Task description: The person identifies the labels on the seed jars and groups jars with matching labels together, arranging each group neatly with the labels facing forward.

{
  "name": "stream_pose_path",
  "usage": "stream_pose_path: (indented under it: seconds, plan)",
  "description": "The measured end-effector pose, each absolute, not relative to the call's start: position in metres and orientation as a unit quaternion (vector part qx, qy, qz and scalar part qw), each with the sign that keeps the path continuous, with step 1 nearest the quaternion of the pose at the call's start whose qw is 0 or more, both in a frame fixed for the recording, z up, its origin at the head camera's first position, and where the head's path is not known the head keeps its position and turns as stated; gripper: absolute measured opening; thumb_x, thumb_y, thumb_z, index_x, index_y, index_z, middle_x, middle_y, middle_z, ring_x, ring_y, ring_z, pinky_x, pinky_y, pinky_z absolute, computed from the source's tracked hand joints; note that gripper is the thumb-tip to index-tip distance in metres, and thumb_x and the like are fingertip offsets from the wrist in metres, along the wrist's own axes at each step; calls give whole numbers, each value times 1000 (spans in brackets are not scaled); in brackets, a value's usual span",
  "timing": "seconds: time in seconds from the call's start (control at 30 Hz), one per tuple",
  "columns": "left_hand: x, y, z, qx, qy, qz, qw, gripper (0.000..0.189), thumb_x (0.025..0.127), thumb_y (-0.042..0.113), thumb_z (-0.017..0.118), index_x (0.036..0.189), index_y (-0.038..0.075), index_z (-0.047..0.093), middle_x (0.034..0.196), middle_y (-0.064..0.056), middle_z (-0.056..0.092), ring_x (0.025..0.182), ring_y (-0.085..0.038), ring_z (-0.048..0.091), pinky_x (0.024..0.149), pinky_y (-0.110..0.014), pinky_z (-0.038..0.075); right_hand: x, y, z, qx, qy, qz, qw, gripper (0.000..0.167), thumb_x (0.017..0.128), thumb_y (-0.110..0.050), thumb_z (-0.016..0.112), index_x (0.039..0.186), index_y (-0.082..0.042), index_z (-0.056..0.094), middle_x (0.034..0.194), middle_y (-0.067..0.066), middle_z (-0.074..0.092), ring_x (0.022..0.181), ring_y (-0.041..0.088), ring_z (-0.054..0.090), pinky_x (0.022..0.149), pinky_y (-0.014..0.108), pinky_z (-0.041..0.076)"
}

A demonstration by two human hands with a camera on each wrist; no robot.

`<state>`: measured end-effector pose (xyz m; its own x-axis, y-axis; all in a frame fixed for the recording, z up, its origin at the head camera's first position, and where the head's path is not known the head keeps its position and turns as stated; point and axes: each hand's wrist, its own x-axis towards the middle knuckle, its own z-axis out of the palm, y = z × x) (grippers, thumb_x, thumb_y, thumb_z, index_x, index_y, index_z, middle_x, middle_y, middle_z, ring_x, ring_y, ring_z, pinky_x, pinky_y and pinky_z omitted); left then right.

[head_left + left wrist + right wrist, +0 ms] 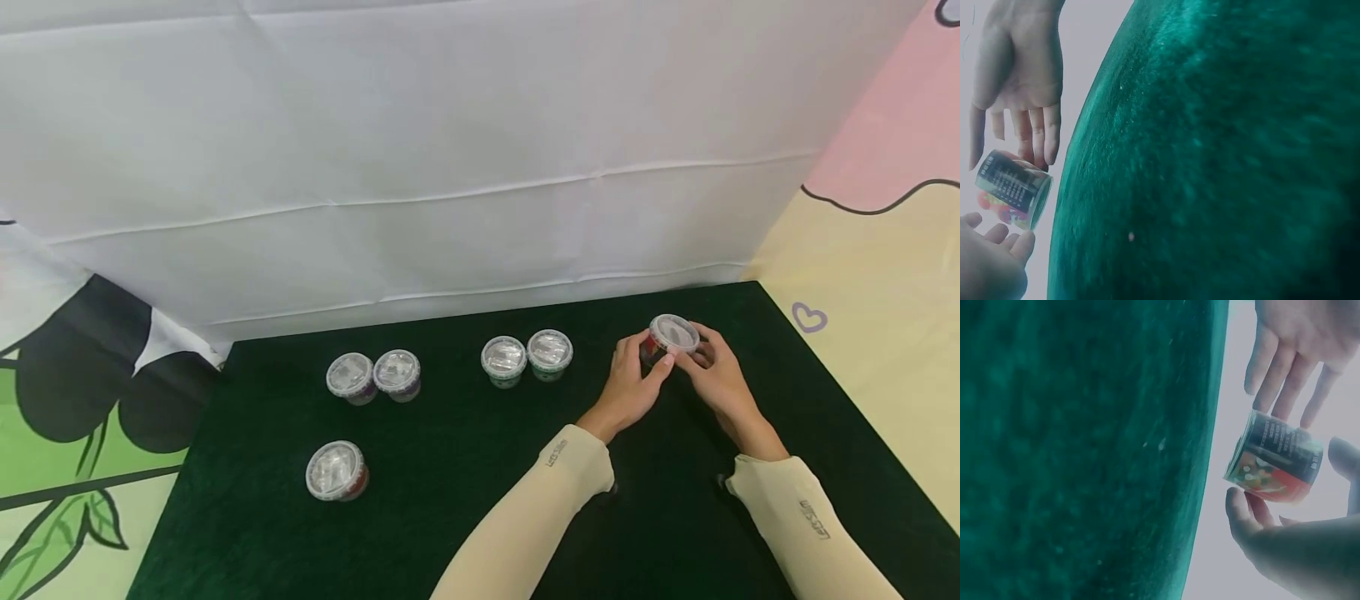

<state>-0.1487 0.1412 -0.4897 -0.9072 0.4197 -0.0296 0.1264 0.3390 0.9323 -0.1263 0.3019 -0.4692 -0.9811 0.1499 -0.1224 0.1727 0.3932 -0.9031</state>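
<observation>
Above the far right part of the green tabletop, a small clear plastic tub (673,333) with a film-topped lid is held between both hands. My left hand (628,385) grips it from the left, thumb in front. From the right, my right hand (722,379) holds it with the thumb at the front of the rim and fingers around the side. In the left wrist view the tub (1011,186) is tilted and shows a dark printed label. The right wrist view shows red and food pictures on the tub (1277,461), with fingers on opposite sides.
Two green-labelled tubs (504,357) stand side by side left of the hands. Farther left is a pair of purple-labelled tubs (350,375). A red-labelled tub (335,471) stands nearer the front. White cloth (450,250) hangs behind the green table (450,517).
</observation>
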Motion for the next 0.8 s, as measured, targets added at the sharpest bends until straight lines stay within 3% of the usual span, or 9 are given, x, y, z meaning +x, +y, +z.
stream_pose_path:
  seconds: [0.27, 0.57, 0.8]
  plan:
    - [-139, 118, -487, 160, 790, 578, 130, 51, 111, 42, 51, 156, 21, 38, 162, -1, 43, 150, -19, 42, 124, -41, 37, -116, 294, -463, 78, 821, -562, 58, 78, 111, -36, 56, 168, -5, 13, 160, 37, 32, 149, 53, 36, 120, 71, 29]
    - [-145, 84, -483, 207, 769, 593, 116, 57, 110, 31, 56, 158, 9, 36, 148, -8, 52, 130, -15, 55, 114, -28, 45, -103, 275, -451, 11, 829, -552, 90, 71, 112, -29, 55, 167, -3, 18, 159, 33, 36, 142, 50, 45, 116, 69, 38]
    - [-140, 68, -481, 218, 775, 580, 125, 51, 110, 31, 58, 155, 11, 45, 141, -6, 53, 125, -13, 55, 109, -25, 49, -95, 267, -450, -8, 828, -551, 104, 69, 112, -30, 55, 166, -4, 21, 157, 31, 39, 142, 50, 46, 115, 69, 40]
